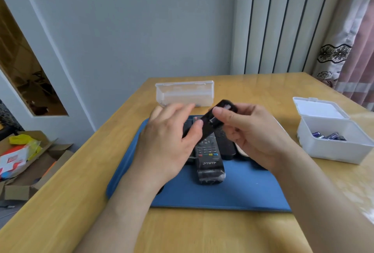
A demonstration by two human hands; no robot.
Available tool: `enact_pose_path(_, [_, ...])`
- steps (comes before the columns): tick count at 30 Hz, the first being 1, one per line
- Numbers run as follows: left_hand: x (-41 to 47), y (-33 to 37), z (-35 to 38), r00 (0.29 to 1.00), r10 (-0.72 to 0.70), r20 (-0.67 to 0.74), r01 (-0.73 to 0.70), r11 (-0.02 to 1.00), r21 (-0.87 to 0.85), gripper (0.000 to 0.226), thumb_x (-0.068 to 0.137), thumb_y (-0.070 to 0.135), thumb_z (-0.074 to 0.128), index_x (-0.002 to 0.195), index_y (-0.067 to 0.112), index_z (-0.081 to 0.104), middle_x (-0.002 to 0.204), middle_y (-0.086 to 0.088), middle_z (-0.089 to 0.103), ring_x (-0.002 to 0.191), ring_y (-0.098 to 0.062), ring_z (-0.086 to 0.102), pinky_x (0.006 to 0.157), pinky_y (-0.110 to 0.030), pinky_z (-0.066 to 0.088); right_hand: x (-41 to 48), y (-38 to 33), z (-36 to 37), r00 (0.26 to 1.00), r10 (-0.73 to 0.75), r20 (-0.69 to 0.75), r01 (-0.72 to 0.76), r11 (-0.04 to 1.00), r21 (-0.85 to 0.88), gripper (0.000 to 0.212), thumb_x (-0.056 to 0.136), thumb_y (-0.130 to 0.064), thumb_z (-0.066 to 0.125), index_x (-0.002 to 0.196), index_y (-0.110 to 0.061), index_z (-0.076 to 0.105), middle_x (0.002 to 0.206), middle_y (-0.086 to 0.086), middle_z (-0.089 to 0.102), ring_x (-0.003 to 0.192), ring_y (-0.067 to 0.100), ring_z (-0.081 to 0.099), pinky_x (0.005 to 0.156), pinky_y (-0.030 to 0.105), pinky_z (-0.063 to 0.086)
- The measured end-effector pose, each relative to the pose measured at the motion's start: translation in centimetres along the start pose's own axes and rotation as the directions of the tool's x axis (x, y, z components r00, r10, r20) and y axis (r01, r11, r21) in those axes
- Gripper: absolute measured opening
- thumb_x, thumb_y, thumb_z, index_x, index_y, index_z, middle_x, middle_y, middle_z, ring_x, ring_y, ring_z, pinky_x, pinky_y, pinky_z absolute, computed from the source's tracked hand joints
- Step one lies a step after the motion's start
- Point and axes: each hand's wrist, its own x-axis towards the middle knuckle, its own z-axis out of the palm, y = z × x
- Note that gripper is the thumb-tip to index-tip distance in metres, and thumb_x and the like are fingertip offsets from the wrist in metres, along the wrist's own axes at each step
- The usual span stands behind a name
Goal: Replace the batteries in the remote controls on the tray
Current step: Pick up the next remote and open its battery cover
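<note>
Because the table [182, 232] edge nearest the person is left bare, the forearms have room to work over the blue tray [232, 192], which lies just beyond it. The tray holds the queued remotes: a labelled remote [210, 163] lies lengthwise at its centre, with a second black remote [227, 147] just beside it on the right. Others are partly hidden under the hands.

The held remote [207, 125] is lifted clear above the tray and tilted, its far end higher, probably to bring its back face into view. The left hand [170, 137] grips the lower end, thumb across one face and fingers behind. The right hand [255, 131] pinches the upper end between thumb and curled fingers. A pale detail shows there; whether the battery cover is off cannot be told.

The white box [332, 147] stands open to the right, within reach of the right hand, with the batteries [327, 135] lying inside. A clear container [184, 93] sits beyond the tray, its purpose not evident.
</note>
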Motion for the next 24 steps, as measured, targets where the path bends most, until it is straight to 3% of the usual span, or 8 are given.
enact_pose_path(3, [-0.5,0.4,0.6,0.971,-0.072,0.229,0.132,0.958,-0.254,0.031,0.087,0.053,0.048,0.11,0.039,0.063,0.08,0.017,0.065,0.073,-0.005,0.054,0.067,-0.032,0.046,0.1,0.3,0.2,0.991,0.01,-0.13,0.015,0.981,0.192,0.011,0.073,-0.021,0.072,0.071,-0.011,0.066,0.059,-0.003,0.047,0.047,0.007,0.031,0.045,0.016,0.025])
enact_pose_path(5, [-0.7,1.5,0.9,0.942,-0.084,0.324,0.239,0.846,-0.477,0.019,0.089,0.042,0.061,0.106,0.035,0.065,0.076,0.015,0.07,0.068,-0.007,0.062,0.068,-0.032,0.051,0.3,0.6,0.5,0.982,0.044,-0.183,0.009,0.96,0.279,0.013,0.081,-0.026,0.069,0.08,-0.012,0.066,0.064,0.0,0.057,0.053,0.012,0.049,0.053,0.021,0.043])
enact_pose_path(7, [-0.9,2.6,1.4,0.917,-0.083,0.39,0.313,0.754,-0.577,0.011,0.091,0.031,0.064,0.101,0.027,0.065,0.075,0.003,0.073,0.07,-0.016,0.068,0.074,-0.04,0.056,0.4,0.5,1.0,0.979,0.119,-0.165,-0.05,0.928,0.368,0.016,0.093,-0.029,0.06,0.093,-0.014,0.065,0.078,0.002,0.067,0.071,0.017,0.061,0.066,0.03,0.053])
enact_pose_path(9, [-1.1,3.2,1.8,0.919,-0.088,0.385,0.325,0.721,-0.612,0.012,0.089,0.034,0.065,0.095,0.024,0.064,0.07,-0.005,0.072,0.07,-0.026,0.067,0.074,-0.046,0.056,0.3,0.1,1.3,0.978,0.173,-0.119,-0.099,0.88,0.465,0.019,0.097,-0.027,0.049,0.1,-0.014,0.063,0.086,0.004,0.072,0.082,0.018,0.061,0.075,0.03,0.051])
enact_pose_path(12, [-1.3,2.8,2.3,0.944,-0.089,0.318,0.272,0.753,-0.599,0.018,0.081,0.041,0.063,0.091,0.026,0.065,0.065,-0.007,0.069,0.063,-0.027,0.065,0.065,-0.041,0.056,0.1,-0.4,1.5,0.975,0.207,-0.083,-0.136,0.847,0.515,0.025,0.094,-0.022,0.04,0.097,-0.011,0.062,0.075,0.006,0.07,0.069,0.019,0.062,0.068,0.03,0.051])
enact_pose_path(16, [-1.6,2.6,2.7,0.962,-0.07,0.265,0.208,0.814,-0.542,0.015,0.082,0.042,0.066,0.082,0.027,0.065,0.052,-0.009,0.055,0.05,-0.026,0.046,0.051,-0.034,0.043,0.0,-0.6,1.2,0.973,0.223,-0.063,-0.161,0.845,0.51,0.027,0.091,-0.023,0.039,0.091,-0.008,0.062,0.067,0.005,0.064,0.06,0.018,0.058,0.066,0.031,0.048])
enact_pose_path(21, [-1.5,2.9,2.6,0.964,-0.084,0.254,0.222,0.783,-0.582,0.019,0.083,0.042,0.064,0.081,0.023,0.066,0.059,-0.018,0.058,0.055,-0.033,0.052,0.054,-0.04,0.047,0.1,-0.4,0.9,0.982,0.181,-0.05,-0.139,0.878,0.458,0.025,0.094,-0.021,0.043,0.099,-0.008,0.062,0.073,0.006,0.069,0.061,0.018,0.065,0.06,0.027,0.055])
enact_pose_path(24, [-0.7,2.0,1.7,0.967,-0.177,0.184,0.254,0.737,-0.627,0.02,0.076,0.041,0.066,0.092,0.029,0.07,0.059,-0.014,0.063,0.056,-0.03,0.056,0.057,-0.037,0.047,0.2,-0.4,0.0,0.986,0.067,-0.152,-0.018,0.953,0.302,0.013,0.096,-0.011,0.054,0.105,-0.011,0.063,0.082,0.007,0.073,0.068,0.02,0.07,0.058,0.026,0.057])
